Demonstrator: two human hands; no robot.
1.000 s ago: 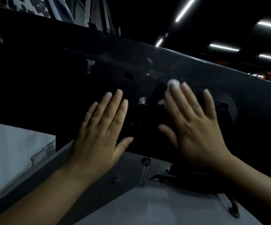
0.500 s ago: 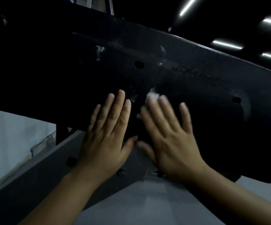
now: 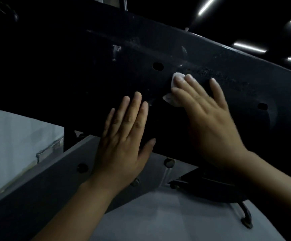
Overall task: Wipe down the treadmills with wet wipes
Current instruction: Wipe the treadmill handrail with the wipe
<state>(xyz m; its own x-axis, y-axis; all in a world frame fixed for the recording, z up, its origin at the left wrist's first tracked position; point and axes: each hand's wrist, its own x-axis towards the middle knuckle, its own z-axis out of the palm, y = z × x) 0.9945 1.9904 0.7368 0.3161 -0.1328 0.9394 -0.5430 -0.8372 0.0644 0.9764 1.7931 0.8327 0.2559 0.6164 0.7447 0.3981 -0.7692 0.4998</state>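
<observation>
While the left hand [image 3: 123, 140] lies flat on the dark treadmill [image 3: 71, 66], fingers straight and close together, the right hand [image 3: 209, 119] presses a white wipe [image 3: 172, 100] onto it just to the right. Right fingers are straight and slightly spread, the wipe peeking out beneath the fingertips.

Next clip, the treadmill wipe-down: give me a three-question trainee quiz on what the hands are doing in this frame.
1. True or false: the left hand holds the wet wipe.
2. Multiple choice: the right hand has its fingers A) curled in a fist, B) straight, pressing the wipe onto the black panel, C) lifted clear of the panel.
3. Fill in: the wipe is ____ in colour.
Key: 1 false, the left hand lies flat on the panel with no wipe showing under it; 2 B; 3 white.
</observation>
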